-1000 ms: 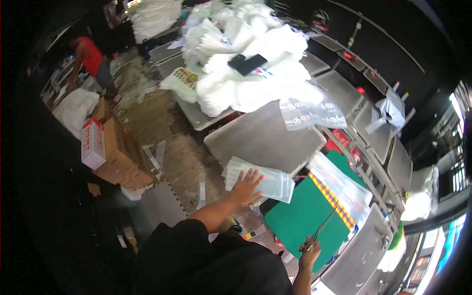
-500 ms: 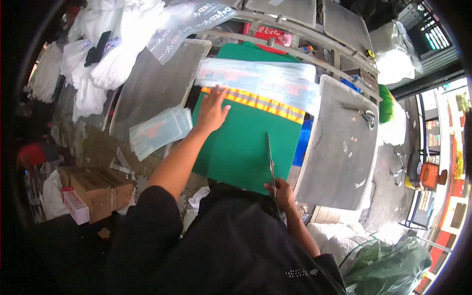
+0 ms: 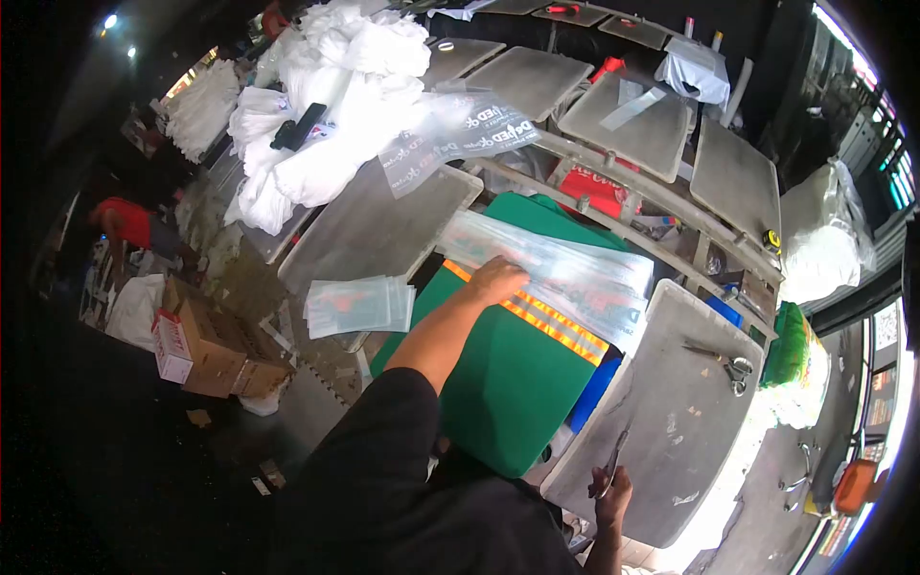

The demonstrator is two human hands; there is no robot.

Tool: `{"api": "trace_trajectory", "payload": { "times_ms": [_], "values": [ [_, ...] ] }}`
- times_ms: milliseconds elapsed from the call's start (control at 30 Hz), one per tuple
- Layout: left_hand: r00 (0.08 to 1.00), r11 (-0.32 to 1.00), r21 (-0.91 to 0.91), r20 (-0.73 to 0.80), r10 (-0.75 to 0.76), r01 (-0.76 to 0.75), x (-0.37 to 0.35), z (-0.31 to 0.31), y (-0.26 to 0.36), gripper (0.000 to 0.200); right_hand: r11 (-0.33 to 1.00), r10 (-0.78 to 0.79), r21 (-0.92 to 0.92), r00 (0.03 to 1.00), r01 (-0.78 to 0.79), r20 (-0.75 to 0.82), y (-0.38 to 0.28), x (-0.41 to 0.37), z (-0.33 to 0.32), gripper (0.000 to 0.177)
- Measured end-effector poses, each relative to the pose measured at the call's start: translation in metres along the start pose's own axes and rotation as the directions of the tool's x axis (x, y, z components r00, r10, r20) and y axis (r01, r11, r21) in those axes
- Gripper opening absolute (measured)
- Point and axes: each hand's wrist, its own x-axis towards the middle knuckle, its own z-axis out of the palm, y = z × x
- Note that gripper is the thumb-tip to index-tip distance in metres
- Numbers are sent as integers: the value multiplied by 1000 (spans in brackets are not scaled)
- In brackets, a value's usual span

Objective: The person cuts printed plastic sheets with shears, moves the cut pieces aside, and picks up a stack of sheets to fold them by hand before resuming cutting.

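Observation:
My left hand (image 3: 498, 280) is at the near edge of a stack of clear printed plastic sheets (image 3: 585, 273), its fingers curled onto them. The stack lies across a green board (image 3: 508, 383), just beyond a yellow-orange and grey striped band (image 3: 556, 326). My right hand (image 3: 610, 494) is closed around the handles of a pair of scissors (image 3: 621, 448), blades pointing away from me, above the grey panel to the right. A smaller pile of clear plastic pieces (image 3: 355, 307) rests left of the green board.
Grey panels (image 3: 383, 225) flank the board. Another pair of scissors (image 3: 736, 372) lies on the right panel. White plastic bundles (image 3: 335, 77) and a loose printed sheet (image 3: 450, 139) are at back left. Cardboard boxes (image 3: 216, 345) stand left; a person in red (image 3: 129, 225) bends beyond them.
My view has turned, shifting the board. My left hand has gone from spread fingers near the striped band to curled fingers on the plastic. My right hand has carried the scissors off the board rightward.

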Motion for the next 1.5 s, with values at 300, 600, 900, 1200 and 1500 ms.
{"api": "trace_trajectory", "payload": {
  "times_ms": [300, 600, 900, 1200, 1500],
  "values": [
    [979, 998, 16, 192, -65, 63, 1, -36, 23, 13, 982, -184, 43, 982, 182, 47, -15, 6, 38, 28],
    [985, 944, 281, 39, 170, -174, -138, -5, 79, 27, 946, -176, 283, 984, 160, 34, -18, -41, 122, 21],
    [981, 974, -202, -139, -132, 103, -235, 27, 58, 48, 994, 98, -65, 992, -93, 83, 28, -88, 192, 32],
    [990, 988, -149, -126, -62, 42, -242, 13, 24, 65, 967, 224, -206, 893, -152, 390, 37, -105, 195, 44],
    [987, 988, -138, -128, -92, 74, -244, 9, 26, 75, 954, 58, 216, 839, -206, 541, 67, -80, 236, 53]
  ]
}}
